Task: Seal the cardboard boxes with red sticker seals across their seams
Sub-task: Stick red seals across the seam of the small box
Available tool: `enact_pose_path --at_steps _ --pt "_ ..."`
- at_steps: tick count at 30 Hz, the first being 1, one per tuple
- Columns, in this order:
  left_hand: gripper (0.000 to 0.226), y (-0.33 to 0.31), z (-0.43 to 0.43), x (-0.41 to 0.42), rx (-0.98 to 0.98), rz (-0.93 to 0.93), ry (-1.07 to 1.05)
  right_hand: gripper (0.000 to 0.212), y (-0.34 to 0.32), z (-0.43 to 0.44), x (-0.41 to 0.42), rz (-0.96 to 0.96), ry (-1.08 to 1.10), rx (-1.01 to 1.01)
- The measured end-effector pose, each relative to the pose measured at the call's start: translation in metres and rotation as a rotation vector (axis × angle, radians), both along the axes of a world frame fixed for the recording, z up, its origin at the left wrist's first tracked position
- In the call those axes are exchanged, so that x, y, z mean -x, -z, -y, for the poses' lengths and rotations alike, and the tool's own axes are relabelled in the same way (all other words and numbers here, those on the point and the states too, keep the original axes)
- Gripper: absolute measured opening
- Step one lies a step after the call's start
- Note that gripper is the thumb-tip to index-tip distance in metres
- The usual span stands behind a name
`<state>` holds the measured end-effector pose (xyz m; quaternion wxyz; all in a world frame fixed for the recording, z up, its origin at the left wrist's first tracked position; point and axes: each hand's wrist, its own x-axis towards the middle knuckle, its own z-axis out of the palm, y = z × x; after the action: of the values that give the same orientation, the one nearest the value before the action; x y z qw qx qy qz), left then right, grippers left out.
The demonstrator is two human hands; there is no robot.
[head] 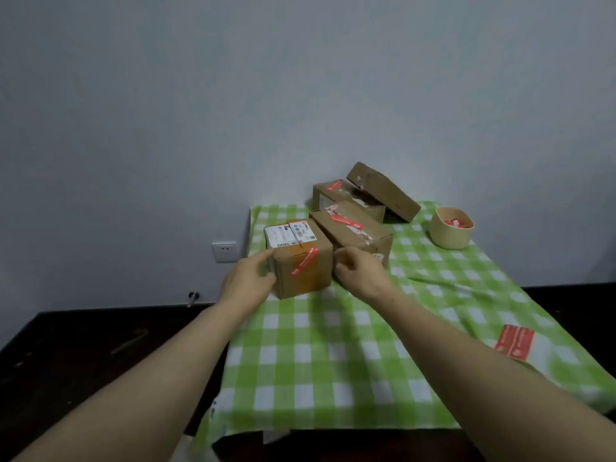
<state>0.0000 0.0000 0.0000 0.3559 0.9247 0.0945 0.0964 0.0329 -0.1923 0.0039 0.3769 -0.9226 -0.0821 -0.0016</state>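
A small cardboard box [308, 276] stands near the far left of the table with a white shipping label on top and a red sticker seal [305, 265] running over its top edge onto the front face. My left hand [248, 280] touches the box's left corner with relaxed fingers. My right hand [358, 271] hovers at the box's right side, fingers curled, holding nothing I can see. Behind it lies a longer box [360, 233] with a red seal. Further back are two more boxes [340, 195], one [383, 191] leaning tilted on the other.
A green and white checked cloth [333, 345] covers the table. A beige bowl [448, 233] holding red and white scraps stands at the back right. A sheet of red stickers [515, 341] lies near the right edge. The wall with a socket [225, 251] is behind.
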Motion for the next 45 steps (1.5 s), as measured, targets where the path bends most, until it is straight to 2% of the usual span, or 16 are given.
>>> enact_pose_path --at_steps 6,13,16,21,29,36,40,45 --pt "0.057 0.013 0.008 -0.029 0.169 -0.026 -0.041 0.033 0.013 -0.023 -0.023 0.06 0.029 0.048" --pt "0.06 0.026 0.019 -0.034 0.22 0.011 -0.062 0.046 0.019 -0.038 -0.024 0.068 0.046 0.026" --pt "0.056 0.024 0.021 -0.022 0.209 0.048 -0.112 0.046 0.019 -0.036 -0.018 0.121 0.039 0.008" --pt "0.053 0.013 0.03 0.012 0.186 0.125 -0.072 0.042 0.012 -0.02 0.007 0.196 0.062 -0.052" --pt "0.043 0.003 0.058 0.066 0.028 0.118 0.094 0.04 0.011 0.026 0.055 0.175 0.084 -0.107" --pt "0.04 0.007 0.075 0.092 -0.061 0.048 0.157 0.036 0.03 0.055 0.083 0.134 0.094 -0.145" --pt "0.054 0.004 0.08 0.086 -0.273 0.096 0.128 0.037 0.03 0.065 0.084 0.119 0.037 -0.098" --pt "0.07 -0.003 0.083 0.064 -0.377 0.044 0.318 0.027 0.018 0.071 0.074 0.184 0.012 -0.012"
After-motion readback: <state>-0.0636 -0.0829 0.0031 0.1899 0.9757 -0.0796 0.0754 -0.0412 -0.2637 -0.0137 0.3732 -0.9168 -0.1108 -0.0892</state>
